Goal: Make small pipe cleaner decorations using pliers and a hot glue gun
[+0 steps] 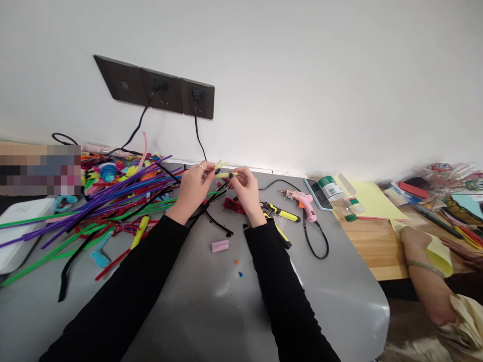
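Both forearms, in long black sleeves [132,281], reach forward from the lower edge and converge over a smooth grey tabletop [211,311], the hands nearly meeting towards the white wall [287,90]. The left hand [194,188], palm turned inward, has its thumb and index finger closed together on a pale-yellow, fuzzy, slender stem [222,175], which lies in the narrow gap between the hands. The right hand [246,191] pinches the same stem's other end between thumb and forefinger, its remaining fingers loosely curled. Whether the hands touch the table cannot be told. To the right, beyond a pink glue gun [305,203], a clear plastic bottle with a green-and-white label [331,187] lies beside a pale-blue-edged phone [319,194]; its contents cannot be made out. Left of the hands spreads a loose heap of purple, green, red and black fuzzy stems [113,193].
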